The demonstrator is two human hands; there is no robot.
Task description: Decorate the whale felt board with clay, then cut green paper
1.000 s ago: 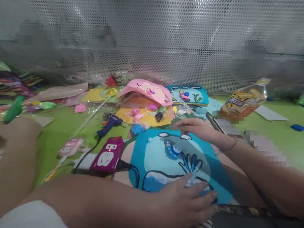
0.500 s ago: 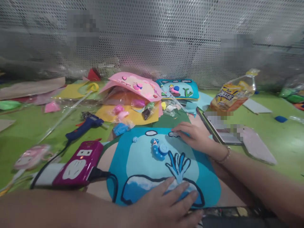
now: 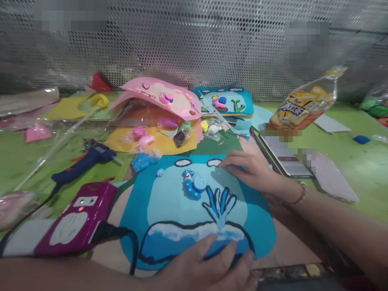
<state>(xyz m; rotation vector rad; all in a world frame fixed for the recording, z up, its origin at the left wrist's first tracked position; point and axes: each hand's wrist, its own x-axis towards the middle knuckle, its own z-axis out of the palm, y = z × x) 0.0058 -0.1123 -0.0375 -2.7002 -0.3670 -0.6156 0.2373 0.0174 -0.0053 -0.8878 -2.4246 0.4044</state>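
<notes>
A blue card (image 3: 260, 226) lies in front of me with a pale blue middle. On it are a blue clay snail (image 3: 194, 188) with a spiral shell, a plant shape (image 3: 220, 204) edged in black, and a blue-and-white ground shape (image 3: 169, 238). Near its top edge sit two small white ovals with dark outlines. My left hand (image 3: 212, 260) rests on the card's lower edge, fingers spread, covering part of the ground shape. With bent, outstretched fingers, my right hand (image 3: 248, 167) touches the right end of one white oval (image 3: 214, 163); nothing shows in its grasp.
Left of the card lie a magenta power strip (image 3: 79, 218) with a plugged cable and a blue glue gun (image 3: 85, 159). Behind are bagged clay lumps (image 3: 142, 161), a pink card (image 3: 163, 97) and another blue card (image 3: 226, 101). Phones (image 3: 287, 157) and a plastic bottle (image 3: 306, 105) are at right.
My right fingertips have drawn back to the white oval's right end, uncovering more of it. My left hand stays on the lower edge. The view has shifted slightly, moving most things left.
</notes>
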